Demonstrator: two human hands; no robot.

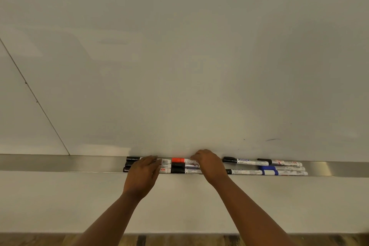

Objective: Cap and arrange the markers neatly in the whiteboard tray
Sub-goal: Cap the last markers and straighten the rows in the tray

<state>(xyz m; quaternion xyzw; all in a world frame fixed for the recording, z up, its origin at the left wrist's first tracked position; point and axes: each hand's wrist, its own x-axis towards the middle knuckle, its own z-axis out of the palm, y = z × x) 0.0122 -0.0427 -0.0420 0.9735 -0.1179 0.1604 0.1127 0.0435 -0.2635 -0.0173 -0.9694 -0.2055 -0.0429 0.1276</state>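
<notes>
left hand (pixel 142 173) | right hand (pixel 209 164) | forearms bare | apparently no rings

Whiteboard tray (pixel 60 163): a long brushed-metal ledge running level under the whiteboard (pixel 179 66), carrying all markers lengthwise, caps on where visible.

Left group is lying in three parallel rows, touching. Back row: black-capped marker (pixel 133 158), then red-capped marker (pixel 180 160). Middle and front rows: a black-capped marker (pixel 177 165) and another black-capped one (pixel 177 170), white barrels with print.

Right group is sitting apart from the left one. A black-capped marker (pixel 235 160) is lying slightly skewed at the back, meeting a marker with red label (pixel 283 163). In front, a thin black-capped marker (pixel 245 171) is lying end to end with a blue-capped marker (pixel 269 172).
</notes>
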